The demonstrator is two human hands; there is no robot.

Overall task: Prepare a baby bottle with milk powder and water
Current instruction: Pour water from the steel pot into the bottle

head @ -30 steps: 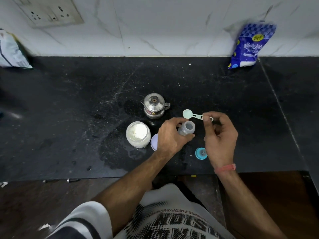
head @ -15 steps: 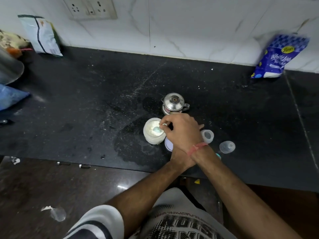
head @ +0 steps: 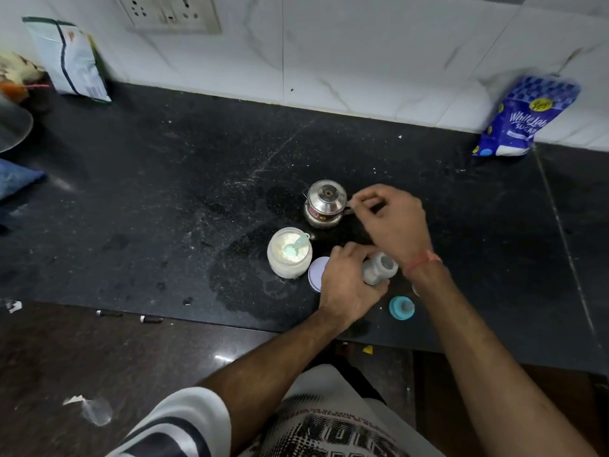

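Note:
The small clear baby bottle [head: 382, 266] stands open-topped on the black counter [head: 164, 192], and my left hand [head: 349, 285] grips its body. A white jar of milk powder [head: 289, 258] sits to its left, with the pale green scoop [head: 296, 245] lying inside on the powder. Behind them is a small steel lidded jug [head: 324, 204]. My right hand [head: 393, 222] reaches over the bottle, its curled fingertips pinching the jug's side handle. The teal nipple ring [head: 401, 307] lies near the counter's front edge.
The jar's lilac lid [head: 317, 273] lies flat between jar and bottle. A blue sugar bag [head: 524, 120] leans on the tiled wall at the right, a white pouch [head: 71, 61] at the left. A damp patch spreads in front of the jar.
My right hand left the scoop in the powder jar and moved right to the steel jug's handle. My left hand stays on the bottle.

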